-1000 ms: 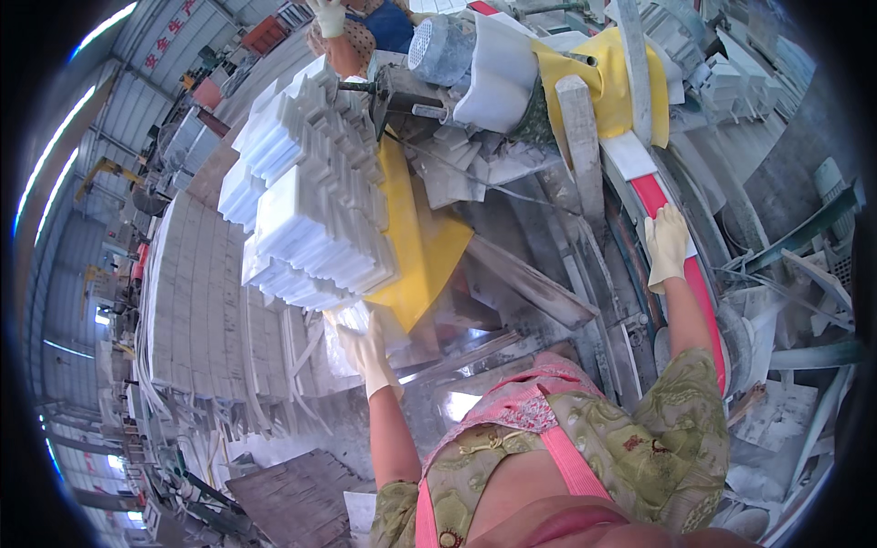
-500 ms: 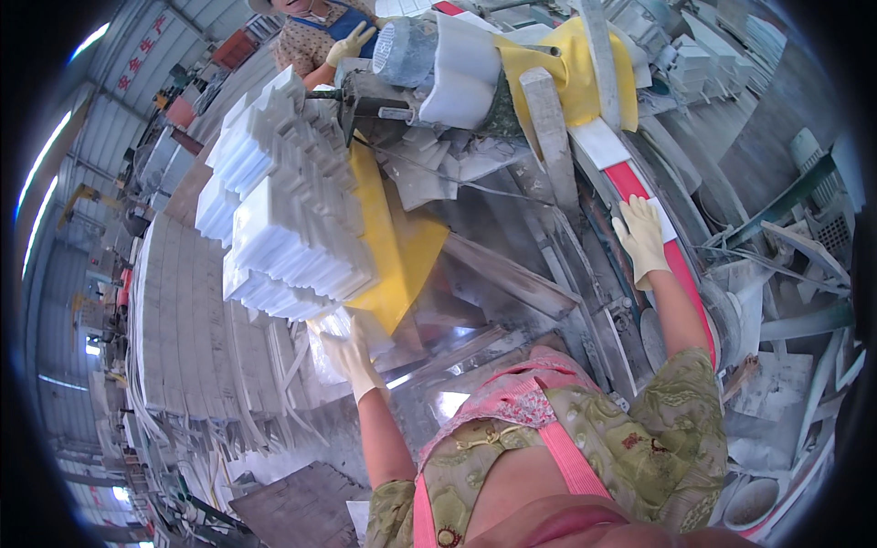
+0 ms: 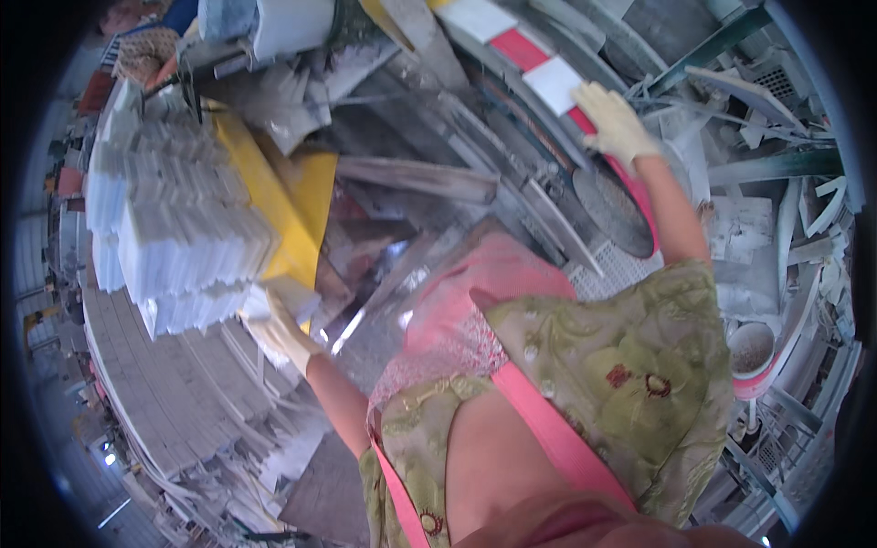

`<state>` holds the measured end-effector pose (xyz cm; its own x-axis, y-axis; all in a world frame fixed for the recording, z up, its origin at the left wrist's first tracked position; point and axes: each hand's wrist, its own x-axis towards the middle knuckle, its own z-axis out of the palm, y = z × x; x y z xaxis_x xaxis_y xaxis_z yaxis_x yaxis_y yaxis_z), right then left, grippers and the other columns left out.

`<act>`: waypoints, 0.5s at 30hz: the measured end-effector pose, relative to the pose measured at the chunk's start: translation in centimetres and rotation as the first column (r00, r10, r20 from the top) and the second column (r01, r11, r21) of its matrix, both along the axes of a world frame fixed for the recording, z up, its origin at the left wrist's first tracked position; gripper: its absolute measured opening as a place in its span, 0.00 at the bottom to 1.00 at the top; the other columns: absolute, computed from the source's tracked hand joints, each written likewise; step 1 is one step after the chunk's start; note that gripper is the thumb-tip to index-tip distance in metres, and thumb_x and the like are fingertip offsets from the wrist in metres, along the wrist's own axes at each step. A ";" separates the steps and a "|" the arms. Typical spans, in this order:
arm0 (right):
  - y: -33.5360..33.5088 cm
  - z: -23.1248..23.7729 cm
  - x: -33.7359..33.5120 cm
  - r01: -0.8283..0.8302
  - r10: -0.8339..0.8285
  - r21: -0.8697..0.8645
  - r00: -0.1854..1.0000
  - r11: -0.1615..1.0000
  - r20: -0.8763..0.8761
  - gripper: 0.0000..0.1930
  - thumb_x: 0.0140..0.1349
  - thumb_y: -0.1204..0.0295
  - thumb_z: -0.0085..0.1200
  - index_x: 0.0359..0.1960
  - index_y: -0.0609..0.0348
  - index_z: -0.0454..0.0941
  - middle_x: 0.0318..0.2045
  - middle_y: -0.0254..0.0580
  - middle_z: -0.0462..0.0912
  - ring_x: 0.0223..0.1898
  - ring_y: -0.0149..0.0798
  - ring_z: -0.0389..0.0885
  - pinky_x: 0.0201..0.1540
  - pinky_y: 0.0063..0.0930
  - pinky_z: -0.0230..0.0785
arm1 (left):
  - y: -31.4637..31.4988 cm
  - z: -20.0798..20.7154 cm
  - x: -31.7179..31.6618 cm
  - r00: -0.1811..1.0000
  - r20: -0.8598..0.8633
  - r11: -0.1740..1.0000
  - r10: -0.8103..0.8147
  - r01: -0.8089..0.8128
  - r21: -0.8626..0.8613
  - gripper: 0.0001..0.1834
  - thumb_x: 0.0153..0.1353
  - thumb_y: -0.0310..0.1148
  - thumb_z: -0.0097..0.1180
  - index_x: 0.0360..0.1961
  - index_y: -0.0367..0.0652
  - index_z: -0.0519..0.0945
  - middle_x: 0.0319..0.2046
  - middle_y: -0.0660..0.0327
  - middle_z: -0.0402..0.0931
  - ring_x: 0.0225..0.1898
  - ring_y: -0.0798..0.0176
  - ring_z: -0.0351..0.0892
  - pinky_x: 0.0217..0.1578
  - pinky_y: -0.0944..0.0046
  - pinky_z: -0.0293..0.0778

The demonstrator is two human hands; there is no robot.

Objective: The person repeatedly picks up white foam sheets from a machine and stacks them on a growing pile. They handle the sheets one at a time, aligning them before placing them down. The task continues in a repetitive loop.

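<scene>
My left hand (image 3: pixel 276 331), in a cream glove, is at the near end of a tall stack of thin white stone tiles (image 3: pixel 183 237). Its fingers close round a white tile (image 3: pixel 292 298) there; blur hides the exact grip. On the right my gloved right hand (image 3: pixel 614 123) lies with fingers stretched out over a narrow red belt (image 3: pixel 521 49). Its fingertips are at the edge of a flat white tile (image 3: pixel 552 84) on that belt. Farther along the belt lies another white tile (image 3: pixel 477 18).
A yellow sheet (image 3: pixel 297 205) hangs beside the stack. A machine with a pale cover (image 3: pixel 292 26) stands at the far side, near another person (image 3: pixel 151 53). Wooden beams (image 3: pixel 416 178) and stone scraps fill the middle. A round pulley (image 3: pixel 614 212) sits under the belt.
The whole view has swung, so the stack and machine sit farther left. My right hand has moved nearer along the belt. My left hand stays by the near end of the stack.
</scene>
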<state>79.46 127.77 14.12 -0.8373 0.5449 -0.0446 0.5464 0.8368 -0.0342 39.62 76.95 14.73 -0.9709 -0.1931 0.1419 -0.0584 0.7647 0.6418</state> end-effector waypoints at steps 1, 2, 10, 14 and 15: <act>-0.5 -0.5 -0.8 0.072 -0.073 0.037 0.997 0.997 0.023 0.46 0.51 0.67 0.69 0.73 0.54 0.60 0.72 0.49 0.63 0.75 0.46 0.57 0.74 0.43 0.52 | -0.3 0.0 0.2 0.994 0.088 0.983 -0.063 0.046 0.180 0.49 0.54 0.51 0.71 0.72 0.38 0.64 0.62 0.44 0.73 0.62 0.45 0.74 0.63 0.52 0.70; -0.8 -1.3 -1.8 0.090 -0.088 0.063 0.996 0.994 -0.033 0.47 0.50 0.67 0.69 0.73 0.54 0.59 0.72 0.49 0.63 0.74 0.45 0.58 0.74 0.43 0.52 | 0.0 0.1 -0.1 0.996 0.069 0.986 -0.064 0.052 0.161 0.49 0.54 0.51 0.71 0.71 0.37 0.65 0.62 0.43 0.73 0.62 0.46 0.74 0.63 0.52 0.70; 1.0 -4.9 -4.8 0.090 -0.086 0.414 0.996 0.906 -0.028 0.28 0.67 0.70 0.42 0.69 0.62 0.63 0.65 0.58 0.70 0.66 0.55 0.71 0.67 0.47 0.65 | 1.9 2.8 2.4 0.997 0.077 1.000 0.004 -0.004 0.002 0.51 0.58 0.55 0.66 0.72 0.31 0.61 0.63 0.40 0.70 0.64 0.44 0.72 0.63 0.54 0.69; 1.4 -0.9 -6.4 0.466 -0.471 -0.086 0.880 0.881 -0.061 0.26 0.68 0.57 0.52 0.62 0.59 0.70 0.55 0.54 0.81 0.49 0.44 0.85 0.45 0.49 0.76 | 1.9 2.3 2.4 0.996 0.060 0.998 0.069 -0.069 -0.014 0.53 0.58 0.56 0.65 0.72 0.30 0.59 0.65 0.37 0.68 0.66 0.42 0.69 0.65 0.52 0.66; 0.8 -0.3 -7.6 0.417 -0.495 -0.338 0.848 0.844 -0.189 0.25 0.68 0.57 0.54 0.61 0.59 0.71 0.52 0.52 0.82 0.47 0.41 0.84 0.44 0.46 0.76 | 1.7 2.1 2.1 0.988 0.116 0.992 0.105 -0.096 -0.080 0.53 0.58 0.57 0.65 0.73 0.30 0.58 0.65 0.37 0.68 0.67 0.42 0.68 0.66 0.52 0.65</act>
